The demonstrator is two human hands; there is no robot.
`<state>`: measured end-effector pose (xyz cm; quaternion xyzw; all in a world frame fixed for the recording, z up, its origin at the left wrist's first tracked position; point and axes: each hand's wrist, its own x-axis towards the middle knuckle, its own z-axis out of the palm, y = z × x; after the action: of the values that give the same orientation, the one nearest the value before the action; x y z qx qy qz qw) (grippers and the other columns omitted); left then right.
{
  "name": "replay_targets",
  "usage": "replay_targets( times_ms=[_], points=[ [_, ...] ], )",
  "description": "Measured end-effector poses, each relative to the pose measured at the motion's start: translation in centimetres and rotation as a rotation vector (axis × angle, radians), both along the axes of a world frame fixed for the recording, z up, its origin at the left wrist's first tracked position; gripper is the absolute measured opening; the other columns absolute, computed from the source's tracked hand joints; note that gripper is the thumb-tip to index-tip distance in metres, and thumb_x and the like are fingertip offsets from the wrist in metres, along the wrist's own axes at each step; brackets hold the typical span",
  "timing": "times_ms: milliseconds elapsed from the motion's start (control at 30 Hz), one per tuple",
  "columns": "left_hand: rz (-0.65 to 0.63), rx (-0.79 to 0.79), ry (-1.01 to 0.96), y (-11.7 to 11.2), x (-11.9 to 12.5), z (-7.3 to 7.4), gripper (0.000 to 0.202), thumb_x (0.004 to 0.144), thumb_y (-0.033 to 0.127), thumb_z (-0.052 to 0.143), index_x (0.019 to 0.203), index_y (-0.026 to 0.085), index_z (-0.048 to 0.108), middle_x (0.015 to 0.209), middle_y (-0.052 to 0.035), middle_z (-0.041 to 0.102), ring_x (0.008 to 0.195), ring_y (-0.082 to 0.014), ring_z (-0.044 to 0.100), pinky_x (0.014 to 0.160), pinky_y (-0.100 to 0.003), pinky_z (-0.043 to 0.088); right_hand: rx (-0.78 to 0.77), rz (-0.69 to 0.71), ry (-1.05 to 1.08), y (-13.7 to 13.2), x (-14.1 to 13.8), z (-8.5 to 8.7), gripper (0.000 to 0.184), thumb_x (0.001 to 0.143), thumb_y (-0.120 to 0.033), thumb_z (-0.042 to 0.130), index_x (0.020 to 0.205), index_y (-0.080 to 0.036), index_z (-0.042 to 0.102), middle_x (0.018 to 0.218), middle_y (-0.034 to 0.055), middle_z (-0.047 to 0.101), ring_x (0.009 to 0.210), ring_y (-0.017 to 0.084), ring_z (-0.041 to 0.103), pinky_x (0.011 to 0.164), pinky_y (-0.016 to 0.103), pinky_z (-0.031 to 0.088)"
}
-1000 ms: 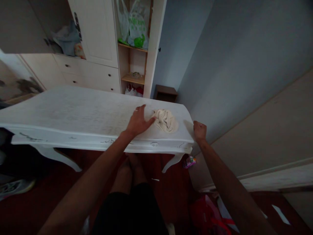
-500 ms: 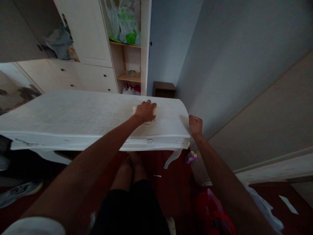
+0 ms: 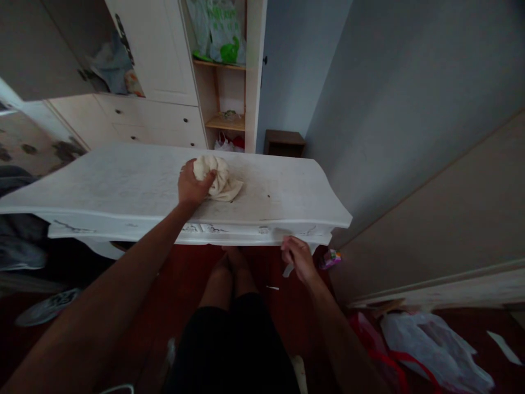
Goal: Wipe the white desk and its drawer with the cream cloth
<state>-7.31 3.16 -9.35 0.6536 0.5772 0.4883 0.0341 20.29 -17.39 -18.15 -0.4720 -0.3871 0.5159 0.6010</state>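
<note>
My left hand (image 3: 194,183) is closed round a bunched cream cloth (image 3: 217,176), whose loose end rests on the white tabletop (image 3: 287,180). Dark specks and grey smudges mark the surface to the right of the cloth. Just off the table's front edge, near its right end, my right hand (image 3: 298,256) hangs with its fingers curled in. I see nothing in that hand.
Beyond the table stands a white wardrobe (image 3: 164,60) with open shelves holding plastic bags (image 3: 223,33). A small brown cabinet (image 3: 284,143) is by the wall. On the floor lie a pink box (image 3: 330,259), a white plastic bag (image 3: 435,345) and a shoe (image 3: 47,307).
My left hand moved left along the tabletop and now grips the cloth bunched up instead of pressing it flat. My right hand left the table's right end and came to its front edge.
</note>
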Motion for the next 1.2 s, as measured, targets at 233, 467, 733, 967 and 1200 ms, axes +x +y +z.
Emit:
replay_targets(
  times_ms=[233, 467, 733, 967, 1200],
  points=[
    [-0.033, -0.009, -0.140, 0.2, -0.6, 0.0, 0.053, 0.083, 0.053, 0.057, 0.122, 0.018, 0.054, 0.119, -0.0128, 0.066, 0.113, -0.0265, 0.062, 0.101, -0.040, 0.048, -0.435, 0.274, 0.534, 1.8, -5.0, -2.6, 0.063, 0.076, -0.074, 0.063, 0.101, -0.017, 0.064, 0.052, -0.0041, 0.052, 0.042, 0.009, 0.035, 0.041, 0.021, 0.023],
    [-0.036, 0.005, -0.182, 0.4, -0.6, -0.1, 0.053, 0.082, 0.053, 0.058, 0.121, 0.018, 0.056, 0.117, -0.0127, 0.068, 0.108, -0.0262, 0.064, 0.098, -0.039, 0.050, -0.336, 0.223, 0.791, 4.6, -5.8, -1.3, 0.029, 0.083, -0.042, 0.063, 0.083, -0.013, 0.066, 0.045, -0.0087, 0.037, 0.040, 0.006, 0.028, 0.041, 0.019, 0.023],
    [-0.054, 0.012, -0.178, 0.6, -0.7, -0.3, 0.053, 0.082, 0.056, 0.057, 0.119, 0.018, 0.056, 0.113, -0.0131, 0.068, 0.109, -0.0269, 0.063, 0.099, -0.040, 0.049, -0.323, 0.233, 0.804, 3.3, -6.2, -1.8, 0.031, 0.082, -0.040, 0.059, 0.070, -0.013, 0.068, 0.036, -0.0098, 0.026, 0.037, 0.006, 0.015, 0.034, 0.018, 0.015],
    [-0.056, 0.006, -0.248, 1.0, -0.7, -0.5, 0.049, 0.084, 0.057, 0.055, 0.114, 0.018, 0.057, 0.110, -0.0103, 0.069, 0.102, -0.0243, 0.065, 0.093, -0.037, 0.050, -0.294, 0.270, 0.742, -1.8, -7.0, -1.9, 0.035, 0.081, -0.046, 0.062, 0.076, -0.013, 0.072, 0.035, -0.0109, 0.023, 0.036, 0.006, 0.011, 0.034, 0.019, 0.012],
    [-0.039, 0.021, -0.284, 0.8, -0.6, -0.3, 0.056, 0.084, 0.063, 0.055, 0.113, 0.014, 0.059, 0.106, -0.0078, 0.070, 0.100, -0.0223, 0.066, 0.090, -0.035, 0.050, -0.362, 0.237, 0.705, -9.0, -8.3, -1.8, 0.040, 0.077, -0.054, 0.069, 0.081, -0.015, 0.072, 0.035, -0.0113, 0.025, 0.036, 0.005, 0.012, 0.035, 0.020, 0.013]
  ],
)
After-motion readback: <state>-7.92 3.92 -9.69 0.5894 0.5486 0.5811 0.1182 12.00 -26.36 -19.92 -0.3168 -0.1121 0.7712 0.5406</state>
